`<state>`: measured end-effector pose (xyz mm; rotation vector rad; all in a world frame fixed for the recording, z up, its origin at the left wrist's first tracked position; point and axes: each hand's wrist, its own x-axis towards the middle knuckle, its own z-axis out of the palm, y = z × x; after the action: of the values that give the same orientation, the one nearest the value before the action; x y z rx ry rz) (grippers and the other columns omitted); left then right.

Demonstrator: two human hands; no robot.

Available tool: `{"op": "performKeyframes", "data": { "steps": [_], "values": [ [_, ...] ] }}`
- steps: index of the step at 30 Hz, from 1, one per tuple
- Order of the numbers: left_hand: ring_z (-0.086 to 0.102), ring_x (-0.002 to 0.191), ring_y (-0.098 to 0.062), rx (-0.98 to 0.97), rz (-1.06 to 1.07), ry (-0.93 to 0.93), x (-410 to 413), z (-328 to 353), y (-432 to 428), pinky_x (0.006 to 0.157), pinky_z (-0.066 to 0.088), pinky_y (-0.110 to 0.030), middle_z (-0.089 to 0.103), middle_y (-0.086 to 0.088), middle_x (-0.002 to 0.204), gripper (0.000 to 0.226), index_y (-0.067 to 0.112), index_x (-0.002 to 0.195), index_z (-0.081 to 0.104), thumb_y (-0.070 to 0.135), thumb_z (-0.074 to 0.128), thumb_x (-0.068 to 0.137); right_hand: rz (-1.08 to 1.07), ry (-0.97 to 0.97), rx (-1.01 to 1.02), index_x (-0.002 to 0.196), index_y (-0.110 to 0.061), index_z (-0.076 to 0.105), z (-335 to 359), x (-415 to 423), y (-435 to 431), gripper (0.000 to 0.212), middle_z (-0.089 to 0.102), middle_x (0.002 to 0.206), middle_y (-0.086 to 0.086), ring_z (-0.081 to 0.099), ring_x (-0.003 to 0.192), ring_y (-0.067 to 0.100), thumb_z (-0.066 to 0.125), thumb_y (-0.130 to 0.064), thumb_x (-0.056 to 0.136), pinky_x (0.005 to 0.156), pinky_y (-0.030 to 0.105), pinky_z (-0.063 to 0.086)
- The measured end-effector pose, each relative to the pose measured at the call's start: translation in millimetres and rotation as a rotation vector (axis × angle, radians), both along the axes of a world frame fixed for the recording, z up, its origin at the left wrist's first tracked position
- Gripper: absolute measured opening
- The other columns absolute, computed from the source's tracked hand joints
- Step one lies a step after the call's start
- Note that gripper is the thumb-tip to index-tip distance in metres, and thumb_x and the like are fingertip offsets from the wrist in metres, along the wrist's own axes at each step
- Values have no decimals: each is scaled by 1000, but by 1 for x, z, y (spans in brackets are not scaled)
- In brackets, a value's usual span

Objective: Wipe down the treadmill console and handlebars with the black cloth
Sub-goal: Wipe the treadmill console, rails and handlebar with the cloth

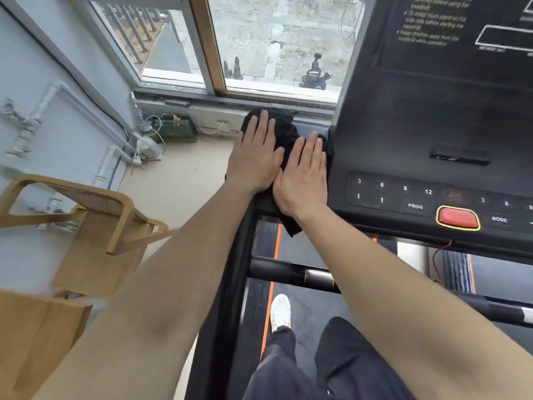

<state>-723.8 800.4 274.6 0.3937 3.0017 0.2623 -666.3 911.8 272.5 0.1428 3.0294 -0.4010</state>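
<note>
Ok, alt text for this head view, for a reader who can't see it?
Seen from above, a person's left hand and right hand press flat, side by side, on a black cloth at the left edge of a treadmill console, beside its keypad and red button. A wooden chair stands to the left.

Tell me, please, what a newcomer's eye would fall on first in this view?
The left hand and right hand lie flat, side by side, on the black cloth at the left edge of the treadmill console, mid-frame. To their right a red button stands out on the dark keypad, and a wooden chair stands on the floor at the left.
</note>
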Motion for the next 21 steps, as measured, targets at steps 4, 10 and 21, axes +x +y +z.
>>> {"op": "performKeyframes", "data": {
  "steps": [4, 10, 21],
  "values": [
    [-2, 155, -28, -4, 12, -2, 52, -5, -10, 125, 11, -47, -5, -12, 168, 66, 7, 159, 8, 39, 25, 104, 148, 49, 86, 155, 10, 12, -7, 47, 4, 71, 3, 163, 33, 2, 153, 43, 21, -37, 103, 125, 51, 6],
    [3, 154, -33, -72, -12, 25, 130, -10, -29, 121, 21, -48, -1, -17, 167, 58, 5, 152, 30, 37, 31, 104, 382, 143, 130, 156, 5, 22, -20, 103, 9, 72, 10, 164, 27, 8, 154, 39, 44, -36, 101, 125, 50, 12],
    [36, 144, -36, 8, -72, 162, 144, -8, -31, 111, 39, -51, 41, -14, 156, 42, 9, 129, 60, 21, 62, 89, 517, 349, 2, 130, -9, 62, -9, 104, 47, 48, 61, 133, 10, 58, 112, 34, 44, -3, 86, 90, 42, 50]
  ]
}}
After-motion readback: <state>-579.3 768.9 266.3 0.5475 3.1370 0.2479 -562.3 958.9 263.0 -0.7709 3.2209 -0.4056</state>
